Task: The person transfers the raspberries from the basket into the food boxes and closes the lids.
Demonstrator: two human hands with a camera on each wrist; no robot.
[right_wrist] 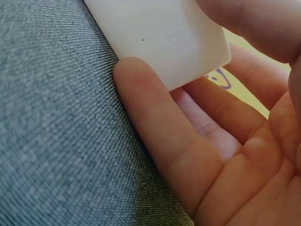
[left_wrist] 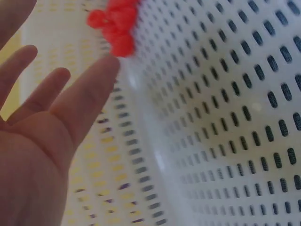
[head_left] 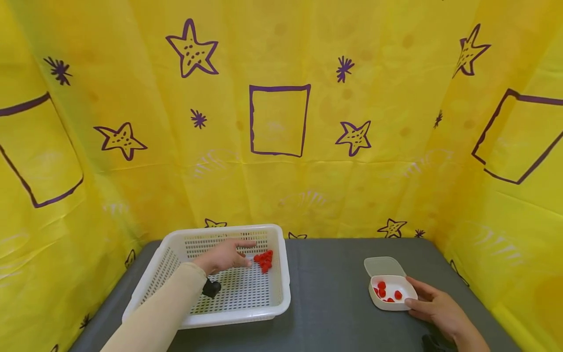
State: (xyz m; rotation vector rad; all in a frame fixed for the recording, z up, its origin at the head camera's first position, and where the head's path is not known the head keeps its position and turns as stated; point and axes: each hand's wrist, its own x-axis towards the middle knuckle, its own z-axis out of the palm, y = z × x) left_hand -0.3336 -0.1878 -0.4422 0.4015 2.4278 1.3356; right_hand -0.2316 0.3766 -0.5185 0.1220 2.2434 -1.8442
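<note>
My left hand (head_left: 223,256) reaches into a white perforated plastic basket (head_left: 285,278), fingers spread and holding nothing. Just beyond its fingertips a cluster of small red berry-like pieces (head_left: 264,260) lies in the basket's right far corner. In the left wrist view, one fingertip comes close to the red pieces (left_wrist: 120,23); whether they touch I cannot tell. My right hand (head_left: 444,313) grips the right side of a small white box (head_left: 388,307), whose translucent lid (head_left: 384,266) is folded back. Several red pieces (head_left: 381,285) lie in it. The right wrist view shows fingers around the box's corner (right_wrist: 160,42).
Both containers stand on a dark grey cloth-covered table (head_left: 327,288), the basket left and the box right. A yellow curtain (head_left: 281,195) with purple drawings encloses the table at the back and sides. The basket's raised walls surround the left hand.
</note>
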